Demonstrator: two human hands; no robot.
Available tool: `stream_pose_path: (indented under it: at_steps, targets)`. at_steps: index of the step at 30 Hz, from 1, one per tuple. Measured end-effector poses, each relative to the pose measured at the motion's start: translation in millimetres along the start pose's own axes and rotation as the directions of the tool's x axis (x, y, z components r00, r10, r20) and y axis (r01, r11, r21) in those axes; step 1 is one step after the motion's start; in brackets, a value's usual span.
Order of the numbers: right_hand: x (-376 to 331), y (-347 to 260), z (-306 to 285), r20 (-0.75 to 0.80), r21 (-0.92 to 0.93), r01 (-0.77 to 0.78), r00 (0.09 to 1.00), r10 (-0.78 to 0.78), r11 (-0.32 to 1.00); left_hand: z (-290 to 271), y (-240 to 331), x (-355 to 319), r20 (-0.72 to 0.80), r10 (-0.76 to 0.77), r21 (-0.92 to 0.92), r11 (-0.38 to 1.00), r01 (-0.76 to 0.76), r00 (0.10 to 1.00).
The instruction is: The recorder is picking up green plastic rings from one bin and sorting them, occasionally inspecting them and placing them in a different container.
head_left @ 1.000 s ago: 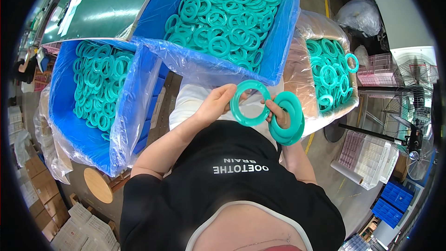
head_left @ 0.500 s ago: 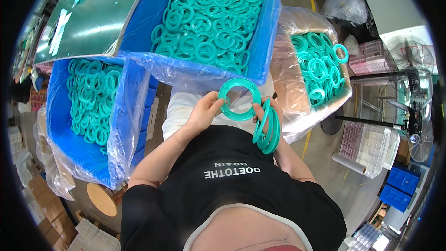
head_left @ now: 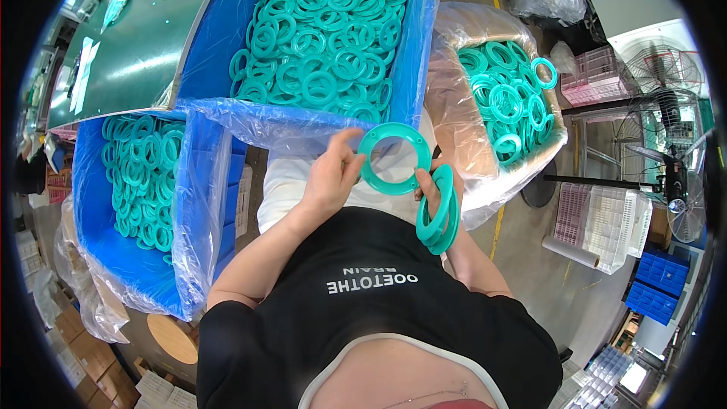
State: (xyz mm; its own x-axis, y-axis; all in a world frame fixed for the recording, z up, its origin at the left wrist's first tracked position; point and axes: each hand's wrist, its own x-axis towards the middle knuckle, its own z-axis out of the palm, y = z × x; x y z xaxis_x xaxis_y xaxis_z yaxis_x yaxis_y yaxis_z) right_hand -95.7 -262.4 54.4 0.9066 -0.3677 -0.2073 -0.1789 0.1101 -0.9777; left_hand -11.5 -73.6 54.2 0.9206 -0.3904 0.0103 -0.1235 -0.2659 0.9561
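My right hand (head_left: 438,183) pinches the lower right edge of a flat green plastic ring (head_left: 394,130), held upright in front of my waist. Several more green rings (head_left: 433,236) hang around the fingers of the same hand. A small dark tip shows above those fingers; what it belongs to I cannot make out. At the upright ring's left side is my left hand (head_left: 332,176), its thumb and index finger apart and nothing held between them. Beyond both hands stands a big blue bin (head_left: 418,38), lined with clear plastic and heaped with green rings.
To the left, another lined blue bin (head_left: 95,216) holds rings. On the right stands a plastic-lined carton (head_left: 447,98) of rings. A green-topped table (head_left: 144,38) fills the far left. A fan (head_left: 670,144), a crate (head_left: 594,216) and a round wooden stool (head_left: 173,339) stand around me.
My left hand has let go of the ring's left edge and its index finger has lifted. The ring stays in my right hand. The whole view has shifted slightly.
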Motion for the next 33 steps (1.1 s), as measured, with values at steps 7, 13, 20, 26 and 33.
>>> stream_pose_path:
  at_steps: [7, 13, 20, 26, 33]
  targets:
    - [3.9, -1.9, -0.6, 0.006, 0.026, -0.071, 0.997, 0.071, 0.997, -14.3, -17.4, 5.3, 0.319, 0.065, 0.093, 0.991, -0.099, 0.946]
    - [2.8, 6.3, -2.4, 0.077, 0.002, -0.137, 0.988, 0.136, 0.991, -9.4, -26.9, 3.6, 0.270, 0.064, 0.034, 0.997, -0.076, 0.961]
    - [41.9, 29.0, -43.4, -0.408, 0.337, 0.192, 0.912, -0.041, 0.922, -18.4, -48.9, 10.9, 0.259, -0.256, -0.744, 0.563, 0.361, 0.932]
    - [77.2, 61.0, -87.7, -0.298, 0.527, -0.024, 0.931, 0.211, 0.850, -12.5, -45.1, 0.5, 0.406, -0.316, -0.629, 0.584, 0.513, 0.857]
    - [39.2, 50.5, -1.8, 0.014, 0.157, -0.108, 0.994, 0.107, 0.982, 8.4, -4.6, -10.2, 0.391, -0.015, -0.301, 0.943, 0.143, 0.920]
